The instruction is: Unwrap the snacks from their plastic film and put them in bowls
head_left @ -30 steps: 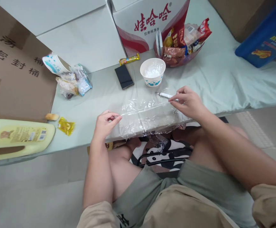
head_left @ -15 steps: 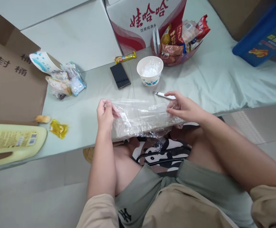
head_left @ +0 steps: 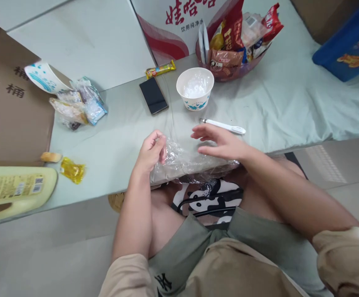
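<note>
Clear plastic film lies crumpled at the table's front edge, part of it hanging over my lap. My left hand is closed on the film's left end, fingers curled inward. Above its right part hovers my right hand, fingers stretched and apart, with nothing in it. Just beyond that hand rests a white utility knife. A paper bowl with crumpled clear plastic inside stands farther back, upright.
A phone and a yellow snack stick lie left of the bowl. Behind stands a basket of snacks. At left are a tipped paper bowl, wrapped packets, a yellow wrapper and a pale yellow jug.
The film, stretched between both hands before, is now bunched toward my left hand. My right hand has let go and moved left; my left hand has shifted right.
</note>
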The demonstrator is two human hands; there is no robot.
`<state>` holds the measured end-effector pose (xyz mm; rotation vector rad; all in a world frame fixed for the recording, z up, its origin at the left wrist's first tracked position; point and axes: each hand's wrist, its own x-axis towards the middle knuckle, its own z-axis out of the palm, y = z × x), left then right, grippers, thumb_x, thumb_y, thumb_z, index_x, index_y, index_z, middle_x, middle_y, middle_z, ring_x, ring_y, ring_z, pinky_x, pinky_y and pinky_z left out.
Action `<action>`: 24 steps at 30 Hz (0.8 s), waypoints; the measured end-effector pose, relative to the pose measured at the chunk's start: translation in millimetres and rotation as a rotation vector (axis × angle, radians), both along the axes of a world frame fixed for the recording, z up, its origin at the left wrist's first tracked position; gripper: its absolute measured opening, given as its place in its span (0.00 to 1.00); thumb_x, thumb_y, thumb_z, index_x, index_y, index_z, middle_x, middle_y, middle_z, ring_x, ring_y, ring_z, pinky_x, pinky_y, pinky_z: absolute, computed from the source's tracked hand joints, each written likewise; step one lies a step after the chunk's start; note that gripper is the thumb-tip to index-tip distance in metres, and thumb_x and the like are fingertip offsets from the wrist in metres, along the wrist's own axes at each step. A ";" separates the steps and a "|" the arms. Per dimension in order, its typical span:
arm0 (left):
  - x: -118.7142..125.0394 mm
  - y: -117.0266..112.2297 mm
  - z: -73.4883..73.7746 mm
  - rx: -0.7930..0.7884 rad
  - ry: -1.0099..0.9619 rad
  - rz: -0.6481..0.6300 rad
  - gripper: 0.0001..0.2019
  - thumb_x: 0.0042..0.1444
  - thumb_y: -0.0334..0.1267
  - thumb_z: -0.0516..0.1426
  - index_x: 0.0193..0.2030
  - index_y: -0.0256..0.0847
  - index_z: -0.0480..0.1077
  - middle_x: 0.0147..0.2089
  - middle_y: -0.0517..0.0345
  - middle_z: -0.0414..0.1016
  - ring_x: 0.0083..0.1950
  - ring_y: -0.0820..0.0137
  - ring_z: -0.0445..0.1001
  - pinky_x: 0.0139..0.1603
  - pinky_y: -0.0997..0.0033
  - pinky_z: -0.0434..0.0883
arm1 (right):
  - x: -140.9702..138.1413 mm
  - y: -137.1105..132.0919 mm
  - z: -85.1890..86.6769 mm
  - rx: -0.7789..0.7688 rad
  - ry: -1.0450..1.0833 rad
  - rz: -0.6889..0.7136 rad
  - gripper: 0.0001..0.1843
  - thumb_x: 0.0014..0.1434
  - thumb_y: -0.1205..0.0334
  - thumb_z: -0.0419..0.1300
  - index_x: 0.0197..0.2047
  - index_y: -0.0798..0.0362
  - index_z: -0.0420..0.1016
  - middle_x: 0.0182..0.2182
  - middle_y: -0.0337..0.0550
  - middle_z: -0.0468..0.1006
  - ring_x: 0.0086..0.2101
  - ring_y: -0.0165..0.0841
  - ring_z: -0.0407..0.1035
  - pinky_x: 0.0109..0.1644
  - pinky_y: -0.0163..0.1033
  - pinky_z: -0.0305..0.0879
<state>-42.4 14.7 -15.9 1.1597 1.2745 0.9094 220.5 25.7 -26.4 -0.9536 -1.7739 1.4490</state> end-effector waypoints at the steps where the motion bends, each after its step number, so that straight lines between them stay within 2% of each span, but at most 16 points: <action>1: 0.9 -2.7 2.7 -0.008 -0.036 -0.027 0.28 0.49 0.67 0.66 0.29 0.47 0.60 0.13 0.70 0.58 0.11 0.75 0.55 0.11 0.73 0.54 | -10.1 2.2 -0.3 0.004 -0.015 0.063 0.35 0.51 0.47 0.71 0.59 0.51 0.71 0.57 0.54 0.78 0.54 0.43 0.75 0.59 0.51 0.73; 2: 1.0 -4.7 5.6 -0.014 -0.073 -0.044 0.29 0.47 0.68 0.67 0.28 0.47 0.60 0.13 0.71 0.57 0.10 0.74 0.54 0.10 0.72 0.54 | -18.5 4.3 -0.4 -0.009 -0.041 0.136 0.36 0.49 0.48 0.72 0.58 0.52 0.72 0.56 0.54 0.79 0.52 0.42 0.76 0.56 0.49 0.75; 4: -1.7 -6.2 10.4 -0.010 -0.141 -0.051 0.30 0.42 0.68 0.68 0.28 0.47 0.60 0.11 0.72 0.55 0.09 0.73 0.54 0.10 0.71 0.54 | -29.3 7.3 0.1 -0.096 -0.078 0.313 0.26 0.51 0.50 0.70 0.50 0.53 0.76 0.45 0.49 0.82 0.39 0.37 0.78 0.44 0.43 0.76; 6: -7.1 -4.1 12.9 0.012 -0.187 -0.013 0.31 0.39 0.71 0.67 0.30 0.48 0.62 0.12 0.70 0.56 0.10 0.72 0.56 0.11 0.70 0.57 | -33.0 7.1 2.3 -0.213 -0.053 0.435 0.15 0.57 0.50 0.66 0.38 0.53 0.75 0.32 0.42 0.80 0.28 0.29 0.72 0.33 0.37 0.71; 7: -9.9 -1.7 12.9 0.025 -0.193 0.023 0.32 0.39 0.74 0.65 0.31 0.47 0.65 0.13 0.69 0.59 0.11 0.71 0.59 0.12 0.69 0.59 | -32.9 5.7 3.9 -0.262 -0.012 0.441 0.14 0.59 0.50 0.64 0.34 0.53 0.73 0.28 0.39 0.78 0.25 0.27 0.69 0.30 0.35 0.69; 9: -13.7 4.2 10.5 0.046 -0.178 0.129 0.34 0.44 0.77 0.58 0.37 0.47 0.69 0.18 0.63 0.67 0.16 0.69 0.66 0.17 0.67 0.65 | -31.3 1.5 7.7 -0.320 0.092 0.351 0.16 0.60 0.48 0.63 0.32 0.52 0.70 0.26 0.36 0.76 0.23 0.25 0.66 0.27 0.34 0.65; 12: -11.1 11.3 3.9 0.049 -0.165 0.266 0.36 0.50 0.78 0.53 0.44 0.45 0.70 0.30 0.54 0.78 0.27 0.66 0.77 0.27 0.66 0.73 | -29.5 -4.3 10.5 -0.327 0.184 0.149 0.19 0.60 0.43 0.65 0.33 0.50 0.70 0.26 0.36 0.76 0.23 0.25 0.66 0.27 0.35 0.65; 14: -3.7 11.1 0.0 0.017 -0.200 0.249 0.39 0.50 0.80 0.50 0.45 0.44 0.71 0.36 0.48 0.81 0.35 0.60 0.81 0.32 0.63 0.76 | -29.8 -5.2 8.2 -0.316 0.187 0.003 0.19 0.62 0.43 0.64 0.33 0.50 0.69 0.27 0.37 0.75 0.24 0.26 0.68 0.29 0.36 0.67; 16: 5.7 6.9 -3.0 -0.043 -0.228 0.158 0.40 0.50 0.80 0.50 0.48 0.43 0.71 0.41 0.44 0.82 0.41 0.55 0.83 0.36 0.59 0.78 | -30.4 -3.8 3.4 -0.324 0.175 -0.143 0.19 0.62 0.43 0.63 0.34 0.49 0.67 0.28 0.38 0.75 0.26 0.27 0.70 0.31 0.37 0.69; 17: 10.1 4.3 -4.6 -0.069 -0.230 0.118 0.39 0.50 0.77 0.54 0.50 0.43 0.70 0.42 0.44 0.82 0.42 0.55 0.83 0.36 0.58 0.78 | -30.4 -2.7 0.6 -0.336 0.169 -0.201 0.20 0.62 0.42 0.64 0.35 0.49 0.66 0.30 0.39 0.76 0.27 0.28 0.71 0.31 0.37 0.70; 19: 16.0 0.1 -8.6 -0.088 -0.208 0.097 0.35 0.49 0.65 0.65 0.57 0.47 0.66 0.44 0.48 0.82 0.40 0.58 0.83 0.35 0.62 0.78 | -29.7 -0.7 -4.2 -0.360 0.165 -0.265 0.21 0.60 0.40 0.65 0.36 0.49 0.66 0.33 0.42 0.78 0.30 0.30 0.74 0.33 0.38 0.72; 22: 14.7 0.2 -15.1 -0.040 -0.152 0.208 0.41 0.46 0.46 0.72 0.64 0.54 0.59 0.40 0.57 0.81 0.31 0.68 0.78 0.30 0.69 0.73 | -27.2 0.0 -7.5 -0.398 0.156 -0.268 0.20 0.61 0.42 0.65 0.40 0.50 0.70 0.36 0.45 0.81 0.33 0.32 0.77 0.35 0.39 0.75; 24: 8.6 2.8 -17.3 0.017 -0.151 0.286 0.42 0.46 0.44 0.72 0.65 0.56 0.57 0.37 0.60 0.80 0.27 0.71 0.75 0.29 0.70 0.72 | -25.9 -1.3 -7.4 -0.432 0.137 -0.272 0.19 0.62 0.46 0.65 0.49 0.51 0.72 0.36 0.47 0.82 0.34 0.34 0.78 0.36 0.40 0.76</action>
